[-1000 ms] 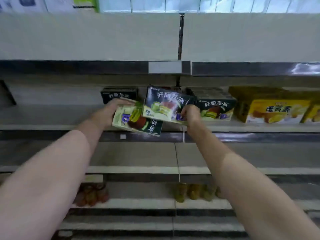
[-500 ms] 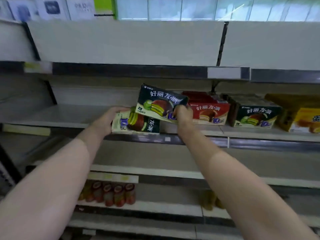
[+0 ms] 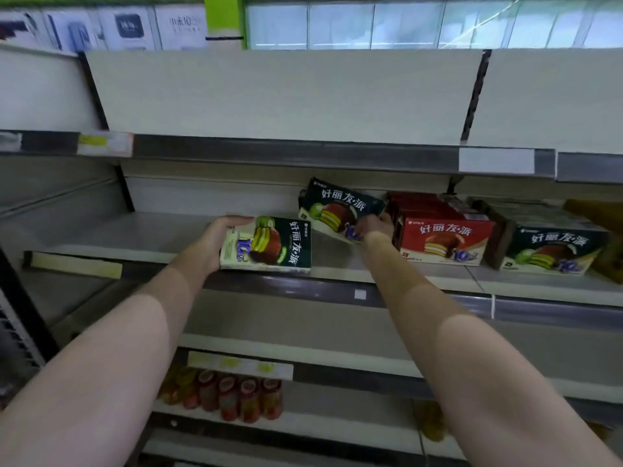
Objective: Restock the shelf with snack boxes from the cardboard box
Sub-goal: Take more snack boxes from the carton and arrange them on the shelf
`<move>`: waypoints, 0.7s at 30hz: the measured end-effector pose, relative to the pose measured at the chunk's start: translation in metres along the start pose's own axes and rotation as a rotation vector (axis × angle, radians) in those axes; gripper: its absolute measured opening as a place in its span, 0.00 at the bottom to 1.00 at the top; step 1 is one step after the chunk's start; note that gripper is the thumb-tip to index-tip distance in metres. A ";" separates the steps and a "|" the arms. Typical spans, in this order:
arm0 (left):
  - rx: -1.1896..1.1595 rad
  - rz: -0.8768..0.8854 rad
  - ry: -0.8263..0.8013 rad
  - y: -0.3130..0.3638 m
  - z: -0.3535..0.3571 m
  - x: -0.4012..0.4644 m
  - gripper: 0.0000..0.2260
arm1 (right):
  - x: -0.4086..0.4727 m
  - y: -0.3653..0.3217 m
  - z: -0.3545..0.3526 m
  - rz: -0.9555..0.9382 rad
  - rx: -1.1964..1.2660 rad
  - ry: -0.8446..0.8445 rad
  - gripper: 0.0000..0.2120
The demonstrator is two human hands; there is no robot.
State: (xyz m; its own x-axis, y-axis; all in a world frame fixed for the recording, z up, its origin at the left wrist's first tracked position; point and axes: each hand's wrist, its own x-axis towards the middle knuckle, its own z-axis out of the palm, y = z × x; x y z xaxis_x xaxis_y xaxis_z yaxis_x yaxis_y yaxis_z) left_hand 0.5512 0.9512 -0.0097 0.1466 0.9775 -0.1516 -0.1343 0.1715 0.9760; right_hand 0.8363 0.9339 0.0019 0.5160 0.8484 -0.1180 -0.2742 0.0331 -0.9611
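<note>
My left hand (image 3: 215,241) grips the left end of a dark green snack box (image 3: 269,245), which stands at the front edge of the middle shelf (image 3: 141,237). My right hand (image 3: 376,225) holds the lower right corner of a second dark green snack box (image 3: 337,208), tilted above the shelf just left of a red snack box (image 3: 445,239). Another green snack box (image 3: 553,247) stands right of the red one. The cardboard box is out of view.
The shelf stretch left of my left hand is bare metal. A yellow package (image 3: 603,214) shows at the far right edge. Bottles (image 3: 232,392) stand on a lower shelf. The upper shelf rail (image 3: 303,153) hangs close above the boxes.
Both boxes have moved further over the shelf. The left box has gone from tilted to nearly level at the shelf edge. The view has shifted left.
</note>
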 end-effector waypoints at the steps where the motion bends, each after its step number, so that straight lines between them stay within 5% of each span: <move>1: -0.001 -0.002 0.003 -0.001 0.002 0.003 0.25 | 0.004 0.002 0.001 -0.014 -0.063 -0.003 0.29; 6: 0.006 0.075 -0.082 -0.005 0.024 0.020 0.20 | 0.014 0.012 0.001 -0.128 -0.463 -0.007 0.21; 11: -0.027 0.123 -0.203 -0.013 0.050 0.033 0.13 | 0.037 0.018 0.001 -0.188 -0.885 0.046 0.34; 18: -0.036 0.114 -0.233 -0.021 0.068 0.038 0.32 | 0.053 0.017 -0.015 -0.300 -0.905 -0.041 0.17; 21: -0.038 0.122 -0.211 -0.024 0.068 0.038 0.25 | 0.050 0.015 -0.017 -0.305 -0.932 -0.055 0.11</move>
State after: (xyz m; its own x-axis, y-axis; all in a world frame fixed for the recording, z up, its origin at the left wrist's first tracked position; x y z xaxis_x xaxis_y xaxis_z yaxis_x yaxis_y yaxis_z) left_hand 0.6268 0.9757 -0.0277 0.3278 0.9447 0.0069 -0.1995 0.0621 0.9779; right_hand 0.8714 0.9675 -0.0229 0.4134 0.8969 0.1569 0.6272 -0.1556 -0.7631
